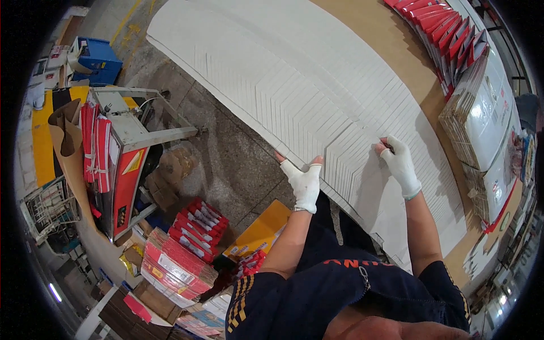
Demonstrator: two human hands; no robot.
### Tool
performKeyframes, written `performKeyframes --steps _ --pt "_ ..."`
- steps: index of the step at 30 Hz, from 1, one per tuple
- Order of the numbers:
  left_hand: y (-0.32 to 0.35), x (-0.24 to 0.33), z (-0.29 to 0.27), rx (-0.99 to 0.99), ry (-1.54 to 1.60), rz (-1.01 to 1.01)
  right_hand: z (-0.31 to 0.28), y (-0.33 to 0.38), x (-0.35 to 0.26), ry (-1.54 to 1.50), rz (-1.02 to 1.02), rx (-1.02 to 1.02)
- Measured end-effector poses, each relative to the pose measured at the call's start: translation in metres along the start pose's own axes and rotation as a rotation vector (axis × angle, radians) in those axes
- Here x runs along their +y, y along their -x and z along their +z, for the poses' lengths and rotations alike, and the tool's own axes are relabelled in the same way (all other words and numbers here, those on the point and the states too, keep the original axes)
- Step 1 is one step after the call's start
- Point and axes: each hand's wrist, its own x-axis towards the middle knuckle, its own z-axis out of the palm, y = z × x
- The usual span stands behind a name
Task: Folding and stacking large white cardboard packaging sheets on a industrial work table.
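Observation:
Overlapping white paper sheets [272, 73] lie fanned out in a long row of stepped edges across the table in front of me. My left hand [305, 184], in a white glove with bare fingertips, is at the near left edge of the sheets. Its thumb and fingers are spread apart, the thumb over the paper. Farther right, over the fanned edges, my right hand [401, 167] wears the same kind of glove. Thumb and fingers are drawn together there; what lies between them, if anything, is hidden. A shadow falls on the sheets beside it.
Brown board [374, 22] shows beyond the sheets. Red packets [436, 28] and bundled white flat packs [479, 113] line the table's far right. On the left stand a red-and-grey machine frame [129, 181], a blue box [99, 61] and stacked red cartons [173, 263] near my left arm.

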Motion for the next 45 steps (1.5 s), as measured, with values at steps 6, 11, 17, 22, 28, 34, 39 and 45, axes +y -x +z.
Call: performKeyframes --steps 6,11,17,22,28,34,39,45 --pt "-0.002 0.008 -0.002 0.173 -0.500 0.389 0.014 0.013 0.005 -0.208 0.030 0.235" --pt "-0.010 0.016 -0.014 -0.018 -0.896 0.885 0.018 0.011 0.017 -0.274 0.002 0.275" --pt "-0.012 0.006 -0.019 -0.113 -0.767 0.862 0.016 0.011 0.008 -0.097 -0.010 0.245" --pt "-0.008 0.008 -0.015 -0.080 -0.797 0.799 0.011 0.012 0.005 -0.034 -0.003 0.202" --pt "-0.006 0.010 -0.013 -0.079 -0.784 0.794 0.012 0.012 0.007 -0.017 -0.037 0.221" --pt "-0.006 0.008 -0.010 -0.107 -0.763 0.862 0.011 0.013 0.005 -0.017 -0.034 0.220" --pt "-0.008 0.006 -0.011 -0.125 -0.748 0.847 0.011 0.012 0.004 0.015 -0.015 0.208" --pt "-0.008 0.000 -0.010 -0.112 -0.786 0.831 0.020 0.010 0.018 -0.157 -0.059 0.273"
